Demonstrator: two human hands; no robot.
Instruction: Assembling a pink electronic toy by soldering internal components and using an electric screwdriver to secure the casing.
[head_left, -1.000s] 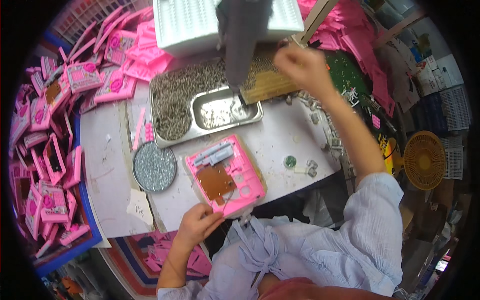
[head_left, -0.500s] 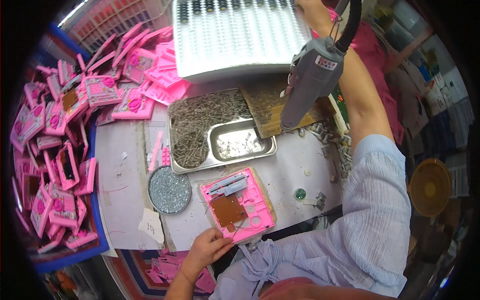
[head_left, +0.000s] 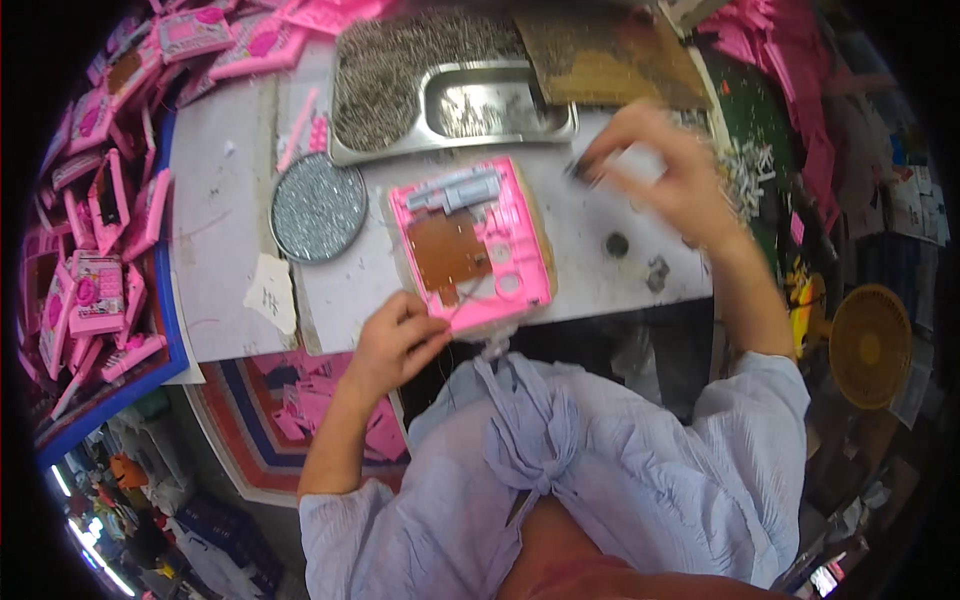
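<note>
L hand (head_left: 395, 340) fingers pinch near edge of pink housing (head_left: 475, 245) on table (head_left: 220, 250) | R hand (head_left: 665, 180) blurred over table, grip can't tell | steel tray (head_left: 450, 110) behind

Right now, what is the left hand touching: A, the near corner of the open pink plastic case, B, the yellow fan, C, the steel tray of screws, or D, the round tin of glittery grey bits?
A: the left hand rests its fingers on the near corner of the pink case, while the round tin and steel tray lie apart from it.
</note>
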